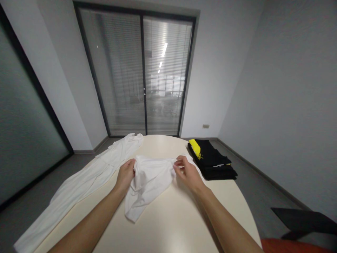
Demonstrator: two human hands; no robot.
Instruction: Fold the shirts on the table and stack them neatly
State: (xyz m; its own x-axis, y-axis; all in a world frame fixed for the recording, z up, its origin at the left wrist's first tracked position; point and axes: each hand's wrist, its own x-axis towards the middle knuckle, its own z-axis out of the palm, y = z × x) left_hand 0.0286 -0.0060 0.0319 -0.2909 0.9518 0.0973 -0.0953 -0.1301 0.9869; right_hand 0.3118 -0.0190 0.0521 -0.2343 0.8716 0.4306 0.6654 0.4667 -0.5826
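Note:
A white cloth garment (152,175) is stretched between my two hands over the middle of the table, its lower left corner hanging down toward the tabletop. My left hand (127,172) is closed on its left edge, the fingertips partly hidden by the fabric. At the opposite edge, my right hand (184,170) pinches the cloth between thumb and fingers. Some white fabric also shows behind the right hand, beside the black pile. What kind of garment it is, I cannot tell.
Long white garments (97,172) lie along the left side of the round cream table (168,232), overhanging its edge. A folded stack of black clothes (213,158) with a yellow print sits at the right edge. A black and red chair (302,221) stands at the lower right.

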